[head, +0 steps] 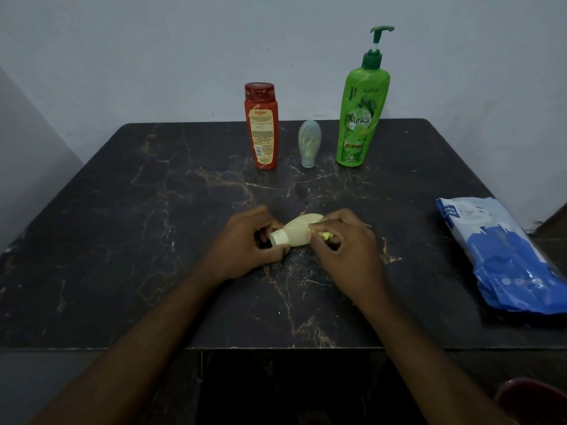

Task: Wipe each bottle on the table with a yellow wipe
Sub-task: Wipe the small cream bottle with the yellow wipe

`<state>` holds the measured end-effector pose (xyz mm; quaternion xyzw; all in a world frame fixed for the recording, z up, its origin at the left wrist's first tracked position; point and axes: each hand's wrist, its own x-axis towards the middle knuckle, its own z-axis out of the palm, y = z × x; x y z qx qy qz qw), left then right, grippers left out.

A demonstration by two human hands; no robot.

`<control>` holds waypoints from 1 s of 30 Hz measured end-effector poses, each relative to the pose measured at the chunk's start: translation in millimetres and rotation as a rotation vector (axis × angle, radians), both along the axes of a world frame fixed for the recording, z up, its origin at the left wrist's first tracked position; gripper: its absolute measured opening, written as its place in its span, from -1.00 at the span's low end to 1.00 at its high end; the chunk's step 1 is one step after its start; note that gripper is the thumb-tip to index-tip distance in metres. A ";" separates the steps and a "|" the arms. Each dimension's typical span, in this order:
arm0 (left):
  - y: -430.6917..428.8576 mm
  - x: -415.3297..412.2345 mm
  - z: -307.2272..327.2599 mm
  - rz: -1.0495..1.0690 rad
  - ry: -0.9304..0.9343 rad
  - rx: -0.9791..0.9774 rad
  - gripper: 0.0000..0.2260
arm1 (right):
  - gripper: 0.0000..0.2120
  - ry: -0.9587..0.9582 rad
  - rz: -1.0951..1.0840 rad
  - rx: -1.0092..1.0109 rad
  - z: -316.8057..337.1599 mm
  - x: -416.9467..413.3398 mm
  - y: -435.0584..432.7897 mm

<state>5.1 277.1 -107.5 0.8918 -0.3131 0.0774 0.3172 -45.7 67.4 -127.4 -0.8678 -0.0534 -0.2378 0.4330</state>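
A small cream bottle [295,231] lies on its side at the middle of the dark marble table [153,210], cap pointing left. My left hand [245,240] grips its cap end. My right hand [343,240] holds a crumpled yellow wipe [324,235] pressed against the bottle's body. At the back stand a red bottle [262,127], a small grey-green bottle [309,143] upside down on its cap, and a tall green pump bottle [360,115].
A blue and white pack of wipes [503,256] lies at the table's right edge. A wall runs behind the table. Part of a red object [534,400] shows at the lower right, below the table.
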 end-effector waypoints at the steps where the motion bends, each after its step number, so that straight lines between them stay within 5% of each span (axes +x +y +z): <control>1: -0.4 -0.3 0.5 -0.002 -0.006 0.000 -0.70 | -0.87 0.010 -0.021 0.004 0.3 0.6 -1.0; 7: -0.1 -0.7 1.9 -0.005 -0.010 0.004 -0.69 | -0.65 0.090 -0.163 0.110 -1.8 2.4 -3.6; 15: -0.3 0.6 1.7 -0.004 -0.013 0.012 -0.70 | -0.86 0.078 -0.108 -0.107 0.6 -3.5 2.8; 22: 0.4 -0.4 1.2 -0.009 -0.012 0.009 -0.71 | -0.84 0.124 -0.267 -0.018 -4.6 6.3 -9.1; 30: 0.1 0.3 -0.6 0.000 -0.008 0.024 -0.70 | -0.85 0.049 -0.059 -0.102 -0.8 -2.8 2.4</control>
